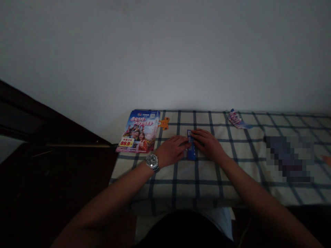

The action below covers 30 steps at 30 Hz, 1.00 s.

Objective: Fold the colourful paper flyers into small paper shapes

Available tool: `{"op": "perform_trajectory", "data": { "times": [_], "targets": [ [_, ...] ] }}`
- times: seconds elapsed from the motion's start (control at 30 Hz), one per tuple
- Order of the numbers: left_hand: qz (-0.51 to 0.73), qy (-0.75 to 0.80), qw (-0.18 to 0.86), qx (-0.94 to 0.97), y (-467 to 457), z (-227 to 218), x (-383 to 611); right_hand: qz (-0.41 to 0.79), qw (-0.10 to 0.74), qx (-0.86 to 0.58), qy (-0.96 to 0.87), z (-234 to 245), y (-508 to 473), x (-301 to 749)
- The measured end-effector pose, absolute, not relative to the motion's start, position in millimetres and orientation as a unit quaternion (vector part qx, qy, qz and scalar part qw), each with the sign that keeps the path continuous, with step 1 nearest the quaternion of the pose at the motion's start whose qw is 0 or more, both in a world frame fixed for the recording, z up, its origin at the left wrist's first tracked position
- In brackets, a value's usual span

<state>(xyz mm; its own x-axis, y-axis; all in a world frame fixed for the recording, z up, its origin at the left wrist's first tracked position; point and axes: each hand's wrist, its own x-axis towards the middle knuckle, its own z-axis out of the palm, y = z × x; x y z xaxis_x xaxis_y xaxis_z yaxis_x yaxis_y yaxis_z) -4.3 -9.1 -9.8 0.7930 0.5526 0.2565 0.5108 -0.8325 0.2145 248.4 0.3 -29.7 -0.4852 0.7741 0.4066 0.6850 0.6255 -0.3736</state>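
Observation:
A narrow strip of folded blue flyer (pixel 191 154) lies on the checked tablecloth (pixel 165 187) in front of me. My left hand (pixel 172 150), with a metal watch on its wrist, has bent fingers gripping the strip's left edge. From the other side, my right hand (pixel 207 144) presses its fingers together on the strip's upper right part. The fingertips of both hands cover some of the printed surface. To the left, a stack of printed flyers (pixel 141 132) rests on the table, the top one showing the price 89.9.
An orange bear-shaped piece (pixel 164 123) lies beside the stack. Crumpled printed paper (pixel 234 119) is at the back right. A blurred-out dark object (pixel 287 158) lies farther right. A white wall (pixel 170 62) stands behind the table.

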Motion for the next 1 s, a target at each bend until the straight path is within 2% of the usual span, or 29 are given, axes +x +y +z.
{"op": "perform_trajectory", "data": {
  "times": [0.6,1.0],
  "targets": [
    [0.157,0.237,0.075,0.956,-11.2,-3.9,-4.4,0.074,0.286,-0.431,-0.852,-30.3,-0.7,245.5],
    [0.186,0.314,0.04,0.93,-7.7,-3.0,-7.6,0.045,0.303,-0.46,-0.833,-26.5,-3.3,241.5]
  ]
}}
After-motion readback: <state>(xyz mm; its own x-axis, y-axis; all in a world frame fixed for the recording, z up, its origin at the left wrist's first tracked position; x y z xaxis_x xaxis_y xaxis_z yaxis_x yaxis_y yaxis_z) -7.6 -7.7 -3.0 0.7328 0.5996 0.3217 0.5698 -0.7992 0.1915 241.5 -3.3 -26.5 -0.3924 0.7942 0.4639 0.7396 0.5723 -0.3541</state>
